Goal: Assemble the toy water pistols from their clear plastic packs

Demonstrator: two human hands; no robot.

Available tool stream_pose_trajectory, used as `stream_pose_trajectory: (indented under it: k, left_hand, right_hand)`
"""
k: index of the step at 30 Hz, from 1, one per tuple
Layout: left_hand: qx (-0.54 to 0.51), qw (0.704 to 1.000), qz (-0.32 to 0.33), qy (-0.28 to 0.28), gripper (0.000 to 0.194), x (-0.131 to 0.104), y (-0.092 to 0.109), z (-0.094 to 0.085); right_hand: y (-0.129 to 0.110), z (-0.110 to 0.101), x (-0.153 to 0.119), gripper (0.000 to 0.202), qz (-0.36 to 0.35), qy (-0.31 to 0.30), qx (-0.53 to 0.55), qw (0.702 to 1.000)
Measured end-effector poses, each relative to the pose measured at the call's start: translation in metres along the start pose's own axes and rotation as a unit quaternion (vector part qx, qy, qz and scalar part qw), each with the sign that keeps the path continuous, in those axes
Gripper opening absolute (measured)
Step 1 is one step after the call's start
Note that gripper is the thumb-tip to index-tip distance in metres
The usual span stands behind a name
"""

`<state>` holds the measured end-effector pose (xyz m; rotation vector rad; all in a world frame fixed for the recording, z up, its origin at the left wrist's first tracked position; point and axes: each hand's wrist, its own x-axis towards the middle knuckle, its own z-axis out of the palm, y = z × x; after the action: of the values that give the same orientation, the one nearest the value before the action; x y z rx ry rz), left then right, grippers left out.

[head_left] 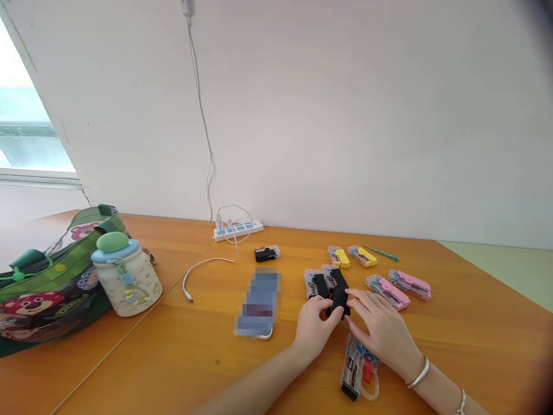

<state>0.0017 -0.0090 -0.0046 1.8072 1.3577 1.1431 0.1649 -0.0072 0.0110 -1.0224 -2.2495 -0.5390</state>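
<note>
A small black piece (pixel 339 302) is pinched between the thumb and fingers of my left hand (pixel 314 324). My right hand (pixel 381 325) touches the same piece from the right with its fingertips. Just beyond the hands lie two clear packs with black parts (pixel 318 283), one partly covered by the held piece. Nearer the camera, below my hands, rests a transparent case with dark lettering (pixel 351 369), beside a red part (pixel 367 370) and a clear loop. Two pink-and-clear packs (pixel 391 293) lie to the right of my hands.
Two yellow packs (pixel 363 256) and a teal screwdriver (pixel 384 253) lie farther back. Another black pack (pixel 265 253) sits behind a blurred phone (pixel 259 305). A power strip (pixel 238 230), white cable (pixel 203 262), lidded cup (pixel 129 279) and green bag (pixel 47 288) are leftward.
</note>
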Motion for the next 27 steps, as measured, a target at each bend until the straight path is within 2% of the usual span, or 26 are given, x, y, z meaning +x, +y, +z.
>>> stream_pose_trajectory:
  k: [7,16,22,27]
  left_hand:
    - [0.050,0.999,-0.016,0.008,0.030,0.002,-0.002,0.003]
    - [0.059,0.997,-0.044,0.021,0.033,0.003,0.002,0.003]
    - [0.078,0.995,-0.051,0.021,0.031,0.004,-0.001,0.005]
    - [0.092,0.994,-0.060,0.016,0.028,0.003,0.000,0.004]
  right_hand:
    - [-0.012,0.006,0.005,0.011,0.007,-0.039,-0.066,0.997]
    - [-0.020,0.022,0.010,0.017,-0.033,-0.002,-0.153,0.988]
    - [-0.025,0.034,0.003,0.018,-0.012,-0.036,-0.195,0.980]
    - [-0.031,0.038,0.003,0.017,0.004,-0.041,-0.205,0.978]
